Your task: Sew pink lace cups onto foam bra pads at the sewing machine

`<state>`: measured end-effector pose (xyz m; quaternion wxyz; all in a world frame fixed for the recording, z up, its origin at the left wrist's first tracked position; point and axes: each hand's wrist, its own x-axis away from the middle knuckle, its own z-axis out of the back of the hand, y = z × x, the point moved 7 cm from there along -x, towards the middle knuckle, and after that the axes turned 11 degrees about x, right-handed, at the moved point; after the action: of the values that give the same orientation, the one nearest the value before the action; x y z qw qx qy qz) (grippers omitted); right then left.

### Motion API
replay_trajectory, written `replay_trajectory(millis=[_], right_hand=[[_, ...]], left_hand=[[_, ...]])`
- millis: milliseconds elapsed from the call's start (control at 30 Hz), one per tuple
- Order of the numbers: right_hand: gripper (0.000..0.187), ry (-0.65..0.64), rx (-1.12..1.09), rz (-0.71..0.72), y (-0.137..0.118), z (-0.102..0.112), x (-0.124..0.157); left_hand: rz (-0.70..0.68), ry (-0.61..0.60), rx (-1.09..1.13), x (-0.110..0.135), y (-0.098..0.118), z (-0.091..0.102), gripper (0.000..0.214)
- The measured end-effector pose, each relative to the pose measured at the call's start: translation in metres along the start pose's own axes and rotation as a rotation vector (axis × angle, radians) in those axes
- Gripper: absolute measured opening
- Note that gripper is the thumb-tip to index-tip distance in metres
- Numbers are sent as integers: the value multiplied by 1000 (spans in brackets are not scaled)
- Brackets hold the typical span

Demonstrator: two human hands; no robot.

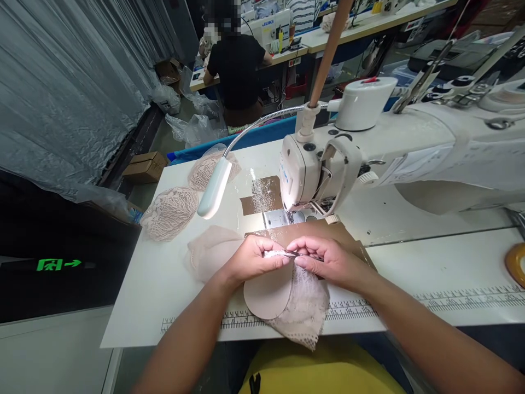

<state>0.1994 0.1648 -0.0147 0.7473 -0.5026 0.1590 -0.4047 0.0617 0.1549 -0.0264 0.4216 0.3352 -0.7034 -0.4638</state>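
Observation:
My left hand (256,257) pinches the edge of a beige lace bra cup (268,295), whose smooth rounded side faces up. Lace fabric (305,312) hangs from it over the table's front edge. Between the fingers of my right hand (324,257) is a slim dark metal tool (292,253), its tip at the pinched lace edge; whether it is snips or tweezers I cannot tell. Both hands are close together, just in front of the sewing machine's needle area (293,213). Left of them lies a sheer beige fabric piece (213,251).
The white sewing machine (369,142) stands behind and right of my hands. A lamp (215,186) on a bendy neck hangs over the table (143,306). Lace cups (170,213) lie at left, a yellow tape roll (517,262) at right. A person (235,71) sits ahead.

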Motion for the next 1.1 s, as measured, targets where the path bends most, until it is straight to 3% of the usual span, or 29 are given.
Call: replay_trajectory(millis=[333, 467, 533, 633, 733, 867, 967, 1100], right_hand=[[25, 95, 113, 26, -4, -3, -3], [24, 137, 7, -8, 0, -2, -4], [32, 101, -32, -34, 2, -6, -5], [27, 46, 78, -58, 3, -8, -6], [27, 5, 175, -89, 7, -5, -5], [24, -154, 83, -41, 6, -16, -4], [23, -87, -62, -52, 3, -16, -4], [19, 25, -26, -50, -1, -13, -5]], left_hand=[[14, 6, -79, -2, -3, 1, 30], [-37, -20, -113, -3, -2, -3, 27], [-40, -54, -127, -1, 0, -3, 26], [70, -104, -255, 7, 1, 6, 28], [157, -67, -337, 15, 5, 25, 25], [83, -40, -222, 19, 17, 33, 23], [58, -54, -134, 16, 16, 26, 27], [71, -69, -32, 10, 8, 13, 32]])
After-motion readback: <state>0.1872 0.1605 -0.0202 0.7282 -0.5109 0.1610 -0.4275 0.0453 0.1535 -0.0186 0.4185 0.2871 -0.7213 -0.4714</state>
